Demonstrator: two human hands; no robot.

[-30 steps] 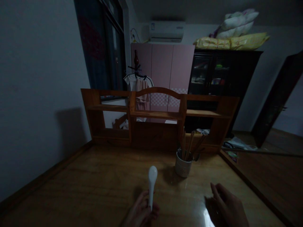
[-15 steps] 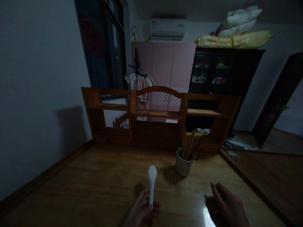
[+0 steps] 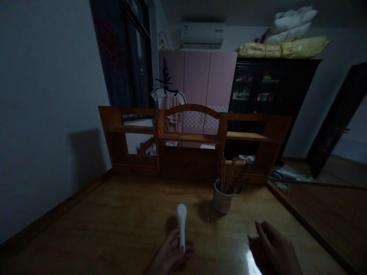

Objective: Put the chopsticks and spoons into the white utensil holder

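- Tabletop (image 3: 114, 214) first: yellowish wood grain with a slick, shiny finish, and there's a bright glare streak on it near my right hand.
- Wooden shelf unit (image 3: 189, 164) along the far edge is a redder brown, all boxy open cubbies with a curved arch across the middle top.
- Pale cup (image 3: 222, 202) sits upright on the table in front of the shelf's right half. Roundish, smooth-looking sides, some faint pattern that's too dim to read. Thin straight sticks (image 3: 229, 175) poke out of it, leaning different ways.
- Behind that: pink wardrobe (image 3: 196, 76) with flat doors and a checkered band, plus a black cabinet (image 3: 275, 88) with glass panes and crinkly yellow bundles (image 3: 281, 49) on top.
- Now the white spoon (image 3: 181, 225): glossy, one smooth piece, rounded oval bowl running into a slim handle, small dark spot near the handle's end. Bowl points away from me, towards the shelf, left of the cup and well apart from it.
- My left hand (image 3: 173, 252) has it by the lower handle, thumb and fingers closed lightly around it, fingertips spread a bit.
- My right hand (image 3: 276, 244) is over to the right, fingers loosely bent; can't tell if anything's under the palm.
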